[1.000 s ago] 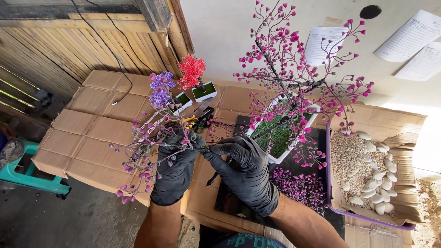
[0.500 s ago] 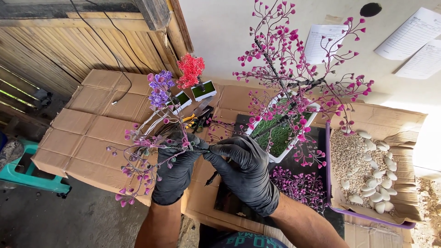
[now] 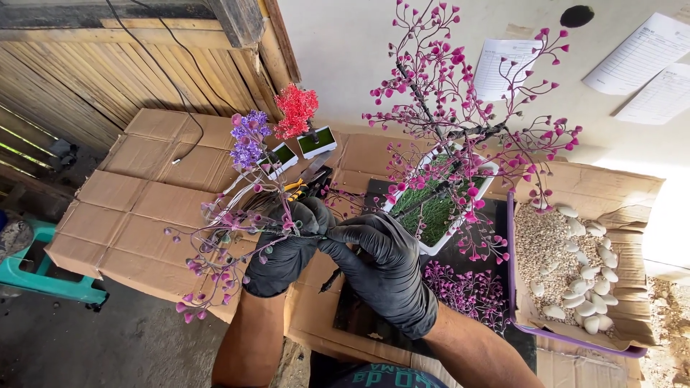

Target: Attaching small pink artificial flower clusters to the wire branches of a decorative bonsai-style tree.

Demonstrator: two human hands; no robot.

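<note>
- The person is wearing two black gloves, one on each hand, and is working over a surface [image 3: 144, 215] that is covered with flattened cardboard sheets.
- The left hand [image 3: 284, 248] is gripping one wire branch bundle [image 3: 230, 237] with its fingers closed around the stems; the bundle is carrying small pink and purple beads and is fanning out to the left, over the cardboard edge.
- The right hand [image 3: 384, 269] is pinching the same bundle from the right, just beside the left hand; its fingers [image 3: 345, 233] are closed on the stem end.
- One large beaded tree [image 3: 467, 115] with pink tips is standing in one white rectangular pot [image 3: 438, 208], just beyond the right hand.
- Two small beaded trees are standing behind the hands: one purple tree [image 3: 248, 140] and one red tree [image 3: 296, 109], each sitting in its own small white tray with a green insert.
- One pair of pliers with yellow handles [image 3: 305, 185] is lying between the small trees and the left hand.
- One loose heap of pink beaded sprigs [image 3: 471, 287] is lying on a dark mat to the right of the right hand.
- One box [image 3: 575, 338] at the far right is holding fine gravel and white pebbles; the pebbles are too many to count exactly.
- Three paper sheets are hanging on the wall [image 3: 345, 65].
</note>
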